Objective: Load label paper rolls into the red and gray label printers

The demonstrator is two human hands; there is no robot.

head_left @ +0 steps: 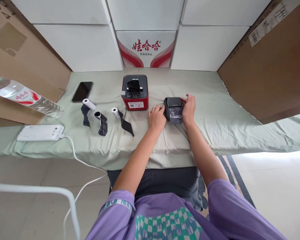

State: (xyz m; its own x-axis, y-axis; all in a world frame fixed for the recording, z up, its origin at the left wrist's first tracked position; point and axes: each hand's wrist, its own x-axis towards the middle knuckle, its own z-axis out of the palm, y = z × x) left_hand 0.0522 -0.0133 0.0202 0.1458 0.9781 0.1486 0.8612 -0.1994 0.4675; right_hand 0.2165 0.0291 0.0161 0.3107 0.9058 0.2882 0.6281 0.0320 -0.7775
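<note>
A small black printer (173, 106) lies on the pale green cloth (215, 113), right of centre. My right hand (188, 108) grips its right side, fingers curled over the top edge. My left hand (156, 117) touches its left side with the fingertips. A red and black label printer (135, 91) stands just left of it, farther back. Three paper rolls lie to the left: a white roll (89, 104), a dark roll (98, 115) and a white roll (115, 112), each with a dark strip trailing from it.
A black phone (82, 91) lies at the back left. A white power bank (40, 132) with a white cable (75, 156) sits near the front left edge. A water bottle (25, 96) lies at the far left. White cartons (90, 46) and brown cardboard boxes (270, 63) wall in the surface.
</note>
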